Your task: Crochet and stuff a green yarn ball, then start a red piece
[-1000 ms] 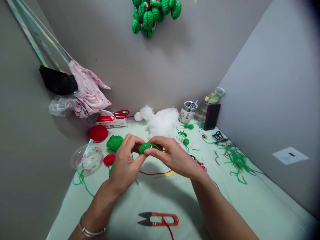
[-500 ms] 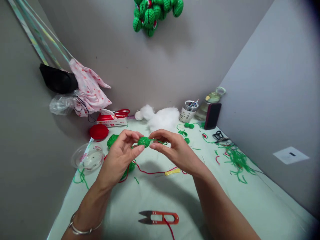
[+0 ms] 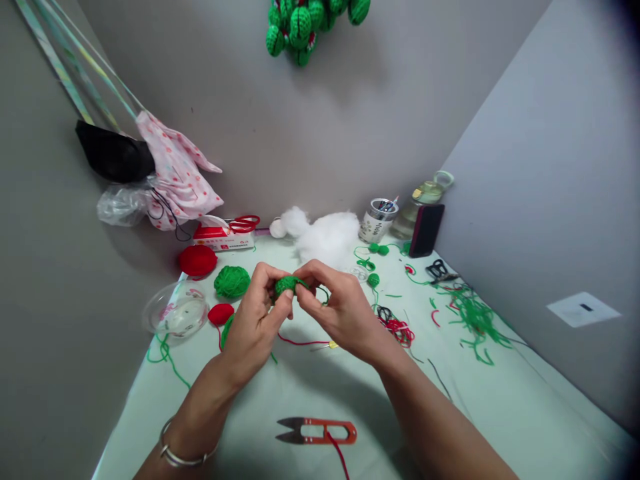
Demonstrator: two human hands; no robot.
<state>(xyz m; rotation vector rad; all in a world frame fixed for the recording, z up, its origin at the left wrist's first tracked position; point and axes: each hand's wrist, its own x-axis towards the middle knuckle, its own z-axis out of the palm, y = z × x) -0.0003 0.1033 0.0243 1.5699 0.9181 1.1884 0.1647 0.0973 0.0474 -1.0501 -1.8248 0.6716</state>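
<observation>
A small green crocheted piece [image 3: 285, 285] is held up over the table between my two hands. My left hand [image 3: 260, 303] grips its left side, thumb in front and fingers behind. The thumb and fingers of my right hand [image 3: 333, 300] are closed at its right edge, where a green yarn tail [image 3: 324, 293] loops out. Below on the cloth lies a yellow-handled hook [image 3: 333, 345], partly hidden by my right hand, with red yarn beside it. Nearer to me rest orange thread snips [image 3: 317, 431] with a red cord tied on.
Green yarn [image 3: 233, 282], red yarn [image 3: 198, 260] and a clear bowl [image 3: 175, 310] sit at the left. White stuffing [image 3: 330, 237], a pen tin [image 3: 377, 221] and a phone [image 3: 427, 231] stand at the back. Green yarn scraps [image 3: 477, 320] lie right. Green crocheted pieces [image 3: 301, 27] hang above.
Both hands have drawn closer together around the green crocheted piece, which is now more covered by fingers. My left forearm has shifted right, showing more of the yarn balls.
</observation>
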